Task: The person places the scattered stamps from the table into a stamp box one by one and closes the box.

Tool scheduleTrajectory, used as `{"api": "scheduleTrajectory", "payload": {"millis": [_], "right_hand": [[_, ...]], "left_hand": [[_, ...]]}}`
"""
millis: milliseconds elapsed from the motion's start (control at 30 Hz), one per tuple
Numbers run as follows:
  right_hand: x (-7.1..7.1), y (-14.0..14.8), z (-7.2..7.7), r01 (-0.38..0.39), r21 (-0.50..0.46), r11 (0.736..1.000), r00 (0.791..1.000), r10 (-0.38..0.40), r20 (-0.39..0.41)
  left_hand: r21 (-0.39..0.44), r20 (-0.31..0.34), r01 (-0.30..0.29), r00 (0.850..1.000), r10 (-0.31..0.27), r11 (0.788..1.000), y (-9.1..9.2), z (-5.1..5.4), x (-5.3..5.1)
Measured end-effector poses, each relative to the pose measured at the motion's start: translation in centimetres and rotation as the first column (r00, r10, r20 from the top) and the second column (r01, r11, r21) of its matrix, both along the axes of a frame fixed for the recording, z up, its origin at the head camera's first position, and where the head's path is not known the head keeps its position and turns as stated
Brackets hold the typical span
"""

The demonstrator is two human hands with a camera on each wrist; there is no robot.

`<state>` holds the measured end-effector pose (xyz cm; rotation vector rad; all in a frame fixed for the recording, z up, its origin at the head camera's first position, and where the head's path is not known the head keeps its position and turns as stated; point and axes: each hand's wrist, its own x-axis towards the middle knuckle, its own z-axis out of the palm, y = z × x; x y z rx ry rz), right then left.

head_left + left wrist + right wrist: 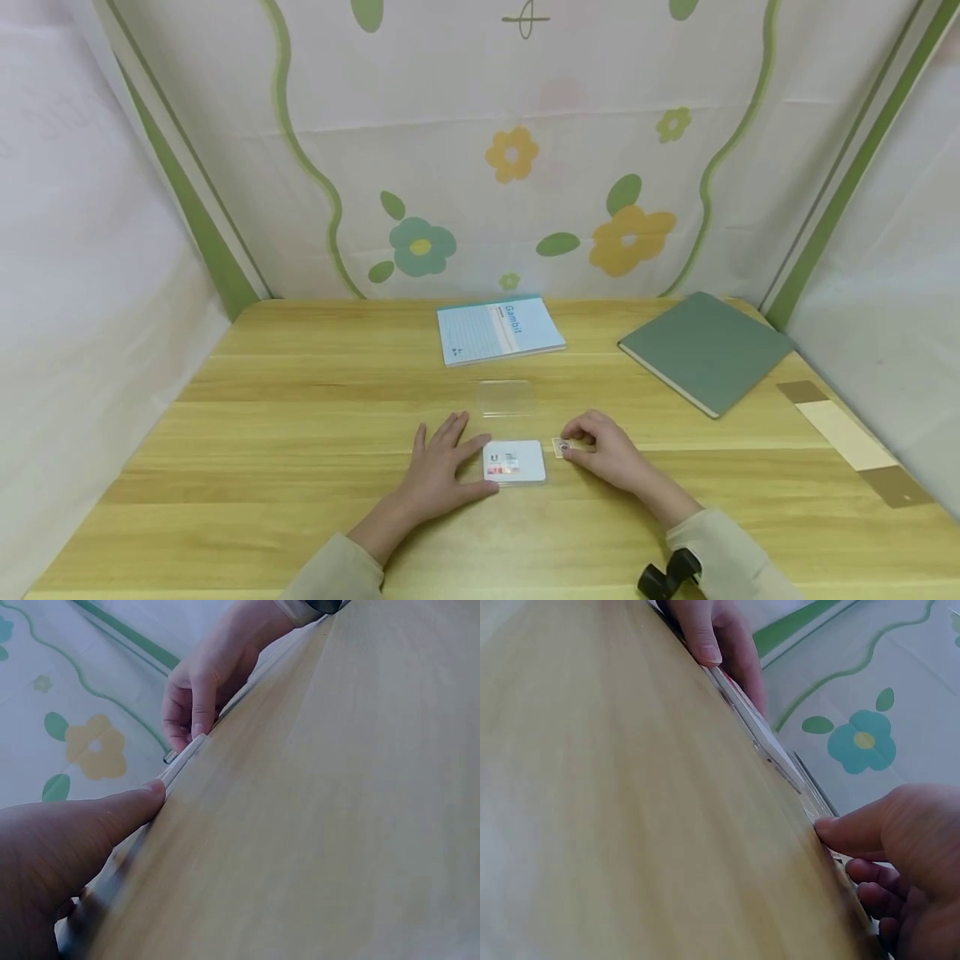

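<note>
A flat white box [528,461] with a printed, shiny label lies on the table in a clear tray. My left hand [438,479] holds it at its left end, index finger at the far corner and thumb at the near one; the other fingers are spread on the wood. In the right wrist view the left thumb presses the box's edge. Just right of the box, my right hand [606,452] pinches a small square card [559,447] with a dark round mark, its right part hidden by the fingers. Beyond the box lies a clear plastic lid [505,398].
A light blue notebook [498,331] marked "Gambit" lies at the back of the wooden table [300,400]. At the back right is a green hardcover book [705,354]. Brown and cream strips [847,437] run along the right edge. A flowered curtain [465,150] hangs behind.
</note>
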<state>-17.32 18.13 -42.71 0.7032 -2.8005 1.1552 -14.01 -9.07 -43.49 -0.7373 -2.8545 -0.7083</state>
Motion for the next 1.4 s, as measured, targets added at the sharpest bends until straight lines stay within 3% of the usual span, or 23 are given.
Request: {"api": "scheduleTrajectory", "payload": {"millis": [400,867,1133,1300,1400], "right_hand": [[0.3,-0.6,0.3,-0.032,0.083,0.996,0.996,0.039,-0.084],[0.4,-0.7,0.2,-0.020,0.042,0.999,0.999,0.021,-0.036],[0.2,-0.7,0.2,-0.021,-0.028,0.999,0.996,0.018,-0.092],[0.0,-1.0,0.7,0.003,-0.063,0.998,1.000,-0.004,-0.020],[-0.1,-1.6,1.1,-0.001,-0.120,0.993,0.997,0.009,0.071]], "left_hand": [[-0.010,0.008,-0.001,1.000,0.001,1.000,0.0,0.1,0.0],[-0.009,0.007,0.003,1.000,-0.003,1.000,0.0,0.1,0.1],[-0.008,0.039,0.007,0.999,-0.007,1.000,0.0,0.3,0.1],[-0.011,0.048,0.002,0.999,-0.001,1.000,0.0,0.4,0.1],[-0.014,0.044,-0.004,0.999,0.004,1.000,0.0,0.3,0.1]]}}
